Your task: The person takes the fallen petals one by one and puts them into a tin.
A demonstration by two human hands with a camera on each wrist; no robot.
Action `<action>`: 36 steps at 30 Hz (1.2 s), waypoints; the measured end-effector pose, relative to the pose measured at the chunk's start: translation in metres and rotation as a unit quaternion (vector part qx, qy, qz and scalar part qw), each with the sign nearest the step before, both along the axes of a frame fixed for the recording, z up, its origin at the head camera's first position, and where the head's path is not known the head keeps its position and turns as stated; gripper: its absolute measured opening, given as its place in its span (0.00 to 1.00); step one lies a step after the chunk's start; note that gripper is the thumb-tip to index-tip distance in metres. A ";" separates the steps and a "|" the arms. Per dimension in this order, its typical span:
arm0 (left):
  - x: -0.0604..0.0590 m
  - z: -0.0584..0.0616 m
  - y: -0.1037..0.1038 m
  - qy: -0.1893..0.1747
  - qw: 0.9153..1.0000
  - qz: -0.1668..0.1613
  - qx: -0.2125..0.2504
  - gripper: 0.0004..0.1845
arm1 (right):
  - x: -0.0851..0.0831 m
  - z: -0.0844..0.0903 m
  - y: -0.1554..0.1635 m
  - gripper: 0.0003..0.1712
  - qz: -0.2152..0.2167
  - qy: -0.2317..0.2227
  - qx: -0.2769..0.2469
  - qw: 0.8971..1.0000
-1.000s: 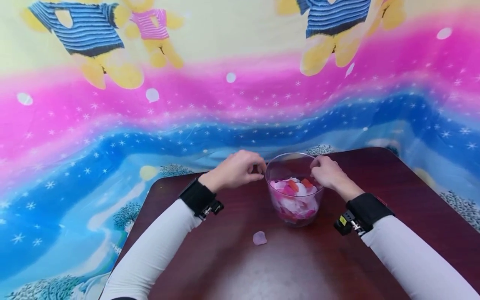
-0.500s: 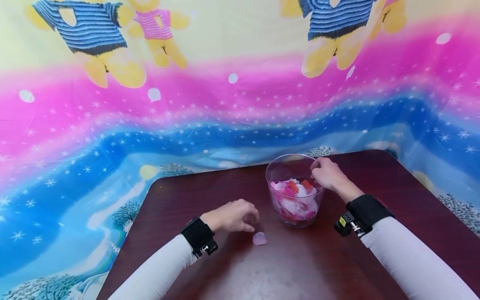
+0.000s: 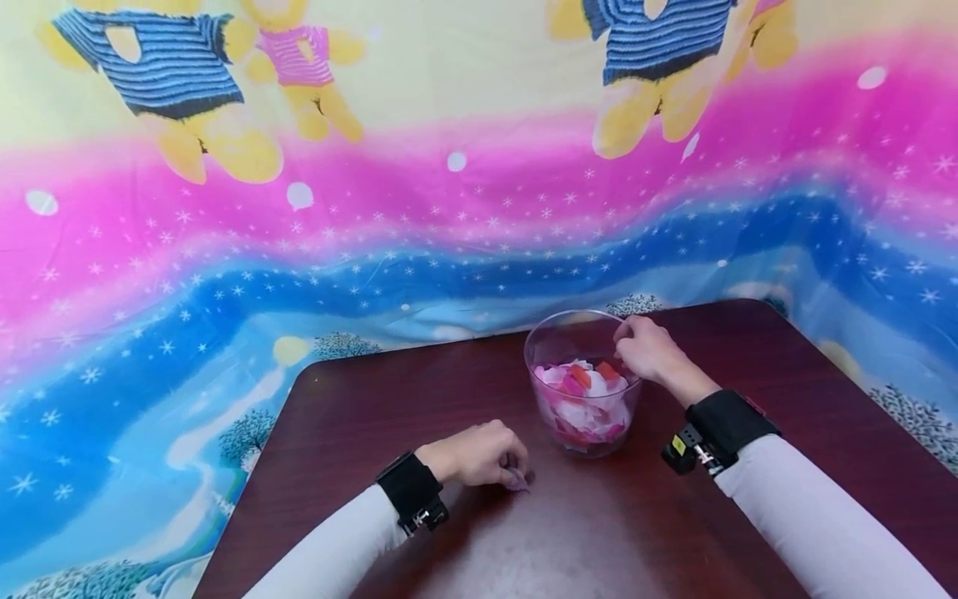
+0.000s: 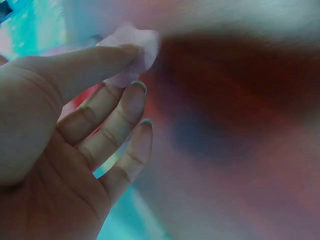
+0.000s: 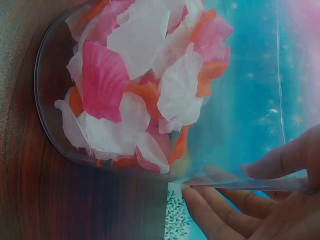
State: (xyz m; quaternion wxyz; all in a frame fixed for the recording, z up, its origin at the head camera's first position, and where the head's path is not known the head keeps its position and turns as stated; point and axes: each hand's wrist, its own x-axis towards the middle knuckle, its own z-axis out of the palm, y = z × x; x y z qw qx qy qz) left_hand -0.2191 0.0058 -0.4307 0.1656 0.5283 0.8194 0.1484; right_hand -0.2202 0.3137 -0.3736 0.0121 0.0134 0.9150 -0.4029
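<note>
A pale pink petal (image 4: pixel 145 45) is pinched between the thumb and fingers of my left hand (image 3: pixel 479 453), low over the table in front of the bowl. In the left wrist view the thumb lies across the petal, and the other fingers extend below it. My right hand (image 3: pixel 649 349) grips the rim of a clear bowl (image 3: pixel 587 424) at its right side, thumb inside and fingers outside. Through the wall of the bowl, white, pink and orange petals (image 5: pixel 135 105) show, heaped in its lower half.
The dark reddish-brown table (image 3: pixel 389 408) has its far edge just behind the bowl. A printed cloth (image 3: pixel 419 208) with bears and snowflakes hangs behind it and along both sides.
My left hand has come down from beside the bowl's rim toward me and picked up the loose petal from the table. My right hand has stayed on the rim.
</note>
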 end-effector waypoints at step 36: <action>-0.064 0.123 0.097 0.090 0.993 0.005 0.078 0.08 | 0.000 0.000 0.002 0.22 -0.024 -0.011 0.033 0.999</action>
